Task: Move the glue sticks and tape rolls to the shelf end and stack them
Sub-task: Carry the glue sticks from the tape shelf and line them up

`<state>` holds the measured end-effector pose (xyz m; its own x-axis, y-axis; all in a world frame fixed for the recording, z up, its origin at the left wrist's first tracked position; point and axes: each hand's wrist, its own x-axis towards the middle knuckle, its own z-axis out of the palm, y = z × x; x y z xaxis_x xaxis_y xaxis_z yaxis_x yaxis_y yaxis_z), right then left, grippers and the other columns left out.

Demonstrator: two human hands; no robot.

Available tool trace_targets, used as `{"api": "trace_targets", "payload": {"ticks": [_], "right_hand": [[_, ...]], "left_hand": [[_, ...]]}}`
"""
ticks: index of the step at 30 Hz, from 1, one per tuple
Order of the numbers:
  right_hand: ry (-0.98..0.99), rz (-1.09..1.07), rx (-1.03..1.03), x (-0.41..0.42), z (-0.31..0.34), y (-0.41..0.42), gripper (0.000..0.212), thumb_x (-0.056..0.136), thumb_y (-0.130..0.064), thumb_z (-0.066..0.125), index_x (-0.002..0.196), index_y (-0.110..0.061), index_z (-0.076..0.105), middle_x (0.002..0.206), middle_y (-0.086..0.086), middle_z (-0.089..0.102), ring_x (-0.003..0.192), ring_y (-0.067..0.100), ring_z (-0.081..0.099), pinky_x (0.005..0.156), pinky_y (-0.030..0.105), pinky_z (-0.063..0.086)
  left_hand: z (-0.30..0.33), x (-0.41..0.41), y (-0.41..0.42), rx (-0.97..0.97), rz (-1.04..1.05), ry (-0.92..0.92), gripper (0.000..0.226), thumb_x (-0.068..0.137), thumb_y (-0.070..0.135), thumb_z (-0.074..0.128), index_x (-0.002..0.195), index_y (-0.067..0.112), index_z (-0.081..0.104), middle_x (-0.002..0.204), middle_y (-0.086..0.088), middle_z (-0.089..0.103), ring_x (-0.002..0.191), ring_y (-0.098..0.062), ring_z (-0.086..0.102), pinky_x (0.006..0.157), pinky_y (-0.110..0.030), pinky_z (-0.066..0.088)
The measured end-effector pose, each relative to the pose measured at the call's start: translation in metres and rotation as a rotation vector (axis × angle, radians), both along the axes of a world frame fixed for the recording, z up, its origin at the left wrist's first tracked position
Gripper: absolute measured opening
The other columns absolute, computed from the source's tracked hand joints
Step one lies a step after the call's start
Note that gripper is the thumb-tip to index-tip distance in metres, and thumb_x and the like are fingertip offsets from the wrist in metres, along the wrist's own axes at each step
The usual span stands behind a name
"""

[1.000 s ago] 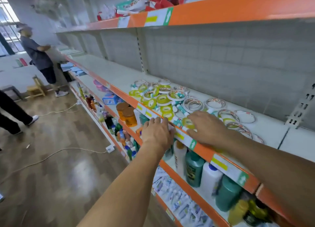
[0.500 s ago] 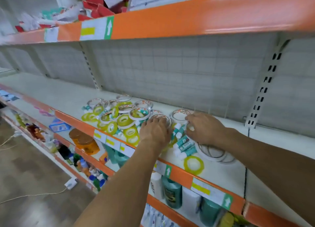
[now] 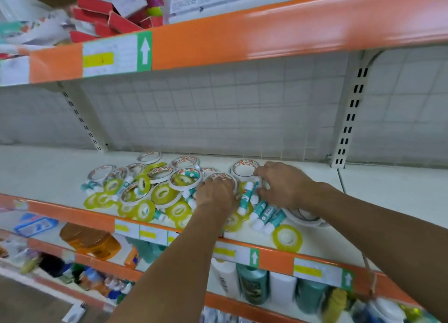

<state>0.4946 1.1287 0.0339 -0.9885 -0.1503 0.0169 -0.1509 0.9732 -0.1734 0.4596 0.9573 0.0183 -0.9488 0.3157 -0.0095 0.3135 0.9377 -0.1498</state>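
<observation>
The middle shelf (image 3: 363, 194) carried a loose spread of tape rolls (image 3: 167, 194) and glue sticks (image 3: 265, 213), lying mixed together from the left upright toward the centre of the board. No orderly stack was visible anywhere on it, and the stretch of shelf to the right of the slotted upright (image 3: 349, 118) held none of these items. The task therefore appeared to be at an early stage (gathering, not stacking).

The left hand (image 3: 214, 194) lay palm down on the pile, its fingers curled over a white-rimmed tape roll (image 3: 223, 177); whether it actually gripped that roll could not be told, since the fingertips were hidden. The right hand (image 3: 282, 185) was beside it, fingers bent around the top of a cluster of teal-and-white glue sticks, apparently pinching at least one of them. Several more sticks lay just below that hand, touching one another, and one yellow roll (image 3: 287, 237) sat apart near the front lip.

Remaining work, as judged: nearly all rolls and sticks had yet to be moved to the shelf end and stacked. Rolls lying overlapped and tilted would likely slide when the pile was disturbed.
</observation>
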Motion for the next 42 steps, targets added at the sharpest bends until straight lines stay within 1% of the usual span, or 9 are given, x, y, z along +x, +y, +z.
{"api": "trace_targets", "payload": {"ticks": [7,12,18,23,26,31,36,39,42], "right_hand": [[-0.039,-0.030,0.026,0.010,-0.013,-0.013,0.061,0.083,-0.051,0.066,0.133,-0.018,0.053,0.131,0.008,0.054,0.118,0.028,0.052,0.099,0.042,0.046],[-0.023,0.004,0.038,0.008,-0.017,-0.018,0.081,0.083,-0.049,0.070,0.151,-0.022,0.035,0.148,0.009,0.041,0.132,0.030,0.043,0.108,0.042,0.038],[-0.012,0.064,0.043,-0.001,-0.018,-0.024,0.061,0.079,-0.049,0.071,0.136,-0.036,0.053,0.127,0.000,0.059,0.116,0.026,0.053,0.096,0.041,0.046],[0.009,0.053,0.001,-0.003,-0.019,-0.023,0.045,0.082,-0.040,0.073,0.124,-0.032,0.058,0.119,0.002,0.059,0.112,0.025,0.051,0.094,0.040,0.045],[0.008,0.065,-0.031,-0.003,-0.017,-0.021,0.036,0.084,-0.038,0.074,0.116,-0.028,0.061,0.116,0.002,0.058,0.110,0.024,0.049,0.095,0.041,0.044],[0.003,0.058,-0.037,-0.002,-0.018,-0.021,0.029,0.086,-0.030,0.070,0.113,-0.030,0.060,0.112,-0.001,0.063,0.109,0.023,0.053,0.091,0.042,0.048],[0.021,0.068,-0.046,-0.001,-0.014,-0.019,0.026,0.087,-0.024,0.069,0.112,-0.026,0.061,0.112,0.001,0.061,0.107,0.022,0.051,0.088,0.037,0.045],[0.018,0.067,-0.059,0.000,-0.012,-0.017,0.025,0.087,-0.026,0.069,0.111,-0.027,0.061,0.114,0.000,0.060,0.107,0.021,0.050,0.089,0.037,0.045],[0.015,0.083,-0.053,0.000,-0.009,-0.016,0.026,0.085,-0.027,0.070,0.109,-0.026,0.061,0.113,0.001,0.060,0.107,0.022,0.050,0.091,0.039,0.045]], "left_hand": [[-0.006,-0.004,-0.011,-0.003,-0.064,0.056,0.032,0.098,0.037,0.050,0.123,0.020,0.059,0.128,-0.006,0.060,0.123,-0.027,0.051,0.104,-0.038,0.036],[-0.005,-0.005,-0.016,0.020,-0.070,0.071,0.027,0.097,0.030,0.054,0.120,0.018,0.061,0.125,-0.004,0.061,0.121,-0.025,0.052,0.103,-0.037,0.037],[-0.003,-0.007,-0.018,0.037,-0.080,0.058,0.027,0.094,0.034,0.058,0.117,0.020,0.063,0.121,-0.003,0.063,0.119,-0.024,0.053,0.102,-0.036,0.036],[0.000,-0.006,-0.023,0.053,-0.066,0.045,0.023,0.094,0.036,0.057,0.109,0.021,0.066,0.115,-0.003,0.065,0.115,-0.025,0.056,0.103,-0.037,0.036],[0.001,-0.003,-0.027,0.083,-0.061,0.046,0.023,0.094,0.035,0.057,0.111,0.023,0.066,0.117,-0.002,0.065,0.116,-0.024,0.056,0.106,-0.037,0.035],[0.002,-0.001,-0.028,0.065,-0.056,0.049,0.027,0.094,0.034,0.058,0.118,0.024,0.066,0.121,-0.001,0.064,0.118,-0.024,0.055,0.107,-0.038,0.036],[-0.001,0.001,-0.028,0.121,-0.074,0.072,0.027,0.093,0.028,0.060,0.119,0.026,0.063,0.121,0.000,0.062,0.117,-0.023,0.054,0.106,-0.038,0.036],[-0.003,0.000,-0.028,0.191,-0.145,0.081,0.039,0.089,0.026,0.062,0.127,0.027,0.056,0.126,0.001,0.058,0.119,-0.024,0.050,0.101,-0.037,0.037],[-0.007,-0.001,-0.022,0.256,-0.263,0.048,0.041,0.087,0.028,0.063,0.127,0.027,0.058,0.124,0.001,0.059,0.119,-0.023,0.050,0.099,-0.036,0.038]]}}
